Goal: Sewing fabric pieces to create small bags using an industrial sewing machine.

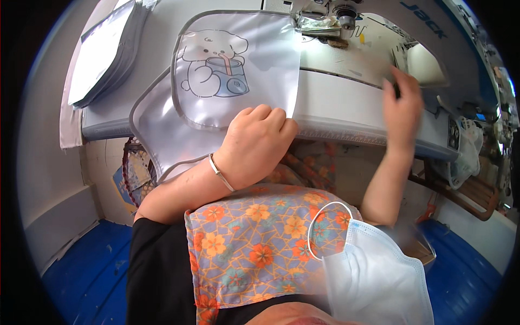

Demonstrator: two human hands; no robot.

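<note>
My left hand, with a bracelet at the wrist, is closed at the lower right corner of a glossy white panel. Its fingertips are hidden underneath. The panel has grey edging on its curved sides, an unbound right edge and a cartoon puppy with a drink. Another part of glossy white material lies beneath it and hangs over the table's front edge. My right hand, blurred by motion, is over the sewing machine's bed. A thin dark shape shows by its thumb and forefinger; whether they grip it is unclear.
The sewing machine's head stands beyond the panel, its arm curving down the right. Small scraps lie near it. A stack of white sheets is at left. A clear plastic bag hangs at the right table end.
</note>
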